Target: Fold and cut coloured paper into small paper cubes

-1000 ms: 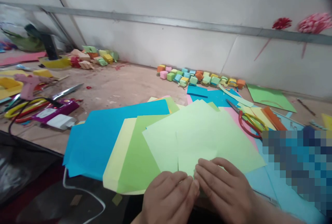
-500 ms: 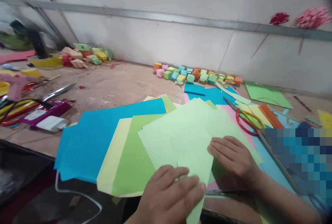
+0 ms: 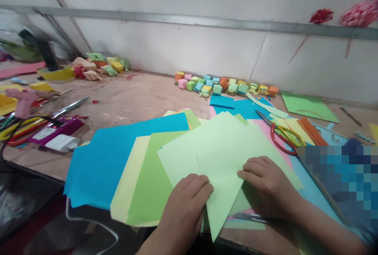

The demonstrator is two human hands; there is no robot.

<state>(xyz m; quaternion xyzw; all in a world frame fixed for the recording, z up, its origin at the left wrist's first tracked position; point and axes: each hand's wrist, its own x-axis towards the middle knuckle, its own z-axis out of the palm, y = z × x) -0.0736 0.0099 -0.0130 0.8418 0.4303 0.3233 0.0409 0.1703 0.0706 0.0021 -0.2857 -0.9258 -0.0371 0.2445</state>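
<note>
A pale green paper sheet [image 3: 224,168] lies over a stack of coloured sheets, its near corner folded to a point at the table edge. My left hand [image 3: 189,200] grips the sheet's left side near that point, fingers pressed together. On the opposite side, my right hand [image 3: 264,180] pinches the right edge between thumb and fingers. Blue paper [image 3: 109,156] and a brighter green sheet [image 3: 153,176] spread out to the left underneath. Red-and-yellow-handled scissors [image 3: 280,133] rest on papers beyond my right hand. A metal blade [image 3: 248,217] shows partly below my right hand.
Small folded paper cubes [image 3: 217,89] line the wall, with another pile [image 3: 100,66] further left. A pink glue gun [image 3: 25,101], a purple power strip [image 3: 56,129] and more scissors [image 3: 66,109] occupy the left side. A green sheet [image 3: 308,105] lies at the back right.
My left hand has drawn back slightly to the left and its fingers have curled in, uncovering the sheet's pointed near corner. My right hand has stayed at the right edge.
</note>
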